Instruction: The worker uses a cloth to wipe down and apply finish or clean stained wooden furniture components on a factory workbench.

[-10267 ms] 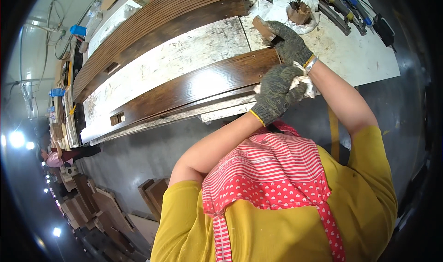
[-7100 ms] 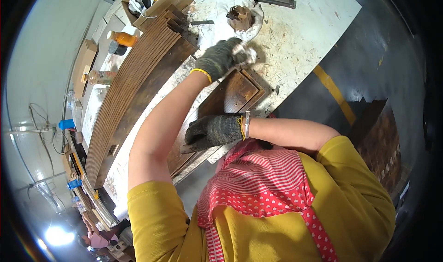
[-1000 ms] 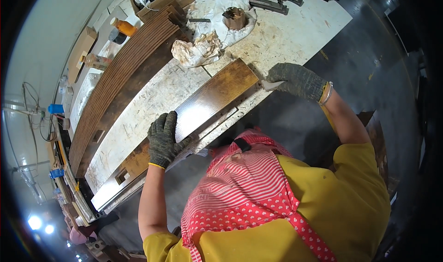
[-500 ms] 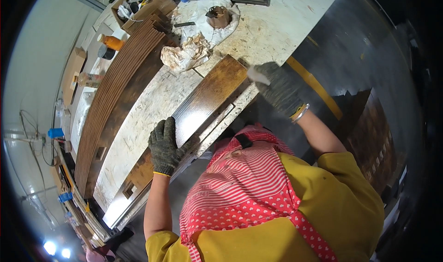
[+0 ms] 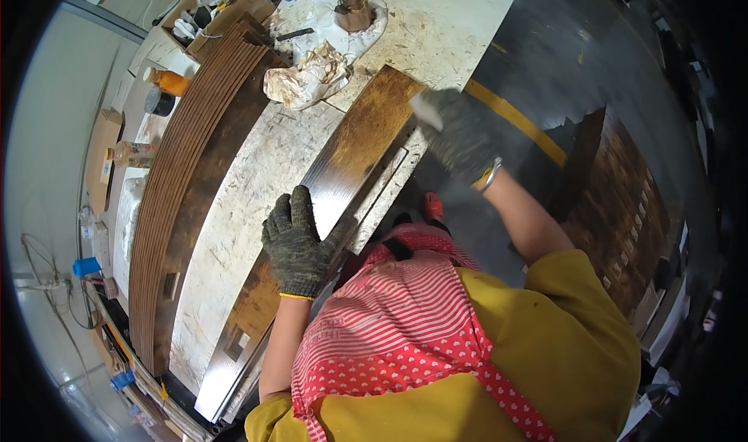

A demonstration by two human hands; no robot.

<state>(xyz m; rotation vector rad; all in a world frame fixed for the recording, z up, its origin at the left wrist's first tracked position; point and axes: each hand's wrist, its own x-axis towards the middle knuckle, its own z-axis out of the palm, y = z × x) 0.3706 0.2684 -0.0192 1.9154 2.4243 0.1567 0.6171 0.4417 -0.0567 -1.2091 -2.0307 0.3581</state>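
A long brown-stained wooden board (image 5: 358,142) lies along the near edge of the work table, with a rectangular cutout at its near-left end. My left hand (image 5: 294,243), in a dark knit glove, lies on the board, fingers stretched over its top and thumb toward the near edge. At the board's far right corner, my gloved right hand (image 5: 461,137) is closed round a small whitish pad (image 5: 426,109), which is against or just beside the end edge. Motion smears this hand, and the pad's exact kind cannot be made out.
Similar boards (image 5: 195,142) stand in a tight row on the table's left. Beyond lie a crumpled stained cloth (image 5: 308,76), a brown-stained cup (image 5: 353,14), an orange bottle (image 5: 167,81) and a box of odds and ends (image 5: 234,21). More dark boards (image 5: 615,208) stand at right.
The view has shifted, so the table appears farther left and up. My right hand stays at the board's far end with the pad, moving slightly; my left hand stays on the board.
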